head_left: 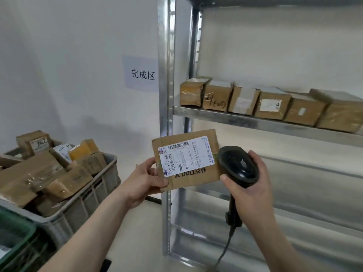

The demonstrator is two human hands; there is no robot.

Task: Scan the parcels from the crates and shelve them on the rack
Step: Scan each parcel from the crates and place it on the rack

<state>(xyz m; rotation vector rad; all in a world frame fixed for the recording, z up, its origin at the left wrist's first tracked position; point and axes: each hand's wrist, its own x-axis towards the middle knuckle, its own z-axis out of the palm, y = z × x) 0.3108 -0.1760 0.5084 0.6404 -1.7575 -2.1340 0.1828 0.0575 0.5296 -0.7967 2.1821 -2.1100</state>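
Grey plastic forms the crate [82,205] at the left, heaped with brown taped cardboard parcels [39,169]; a green crate [17,238] shows at the lower left corner in front of it. On the white wall above hangs a paper sign [142,74] printed with dark characters. The left hand [146,181] holds a flat cardboard parcel [186,160] up in the air in front of the metal rack [168,114], thumb pressed on the front near the lower left corner and fingers curled behind. A white shipping label [185,156] with barcodes faces the camera. Just to the right, the right hand [253,189] is wrapped around the handle of a black barcode scanner [238,166], thumb on its side, the scanner head just beside the parcel's right edge. Its cable [225,246] trails downward. On the rack's shelf [255,122] above, six brown boxes [273,105] stand in a row, touching side by side.
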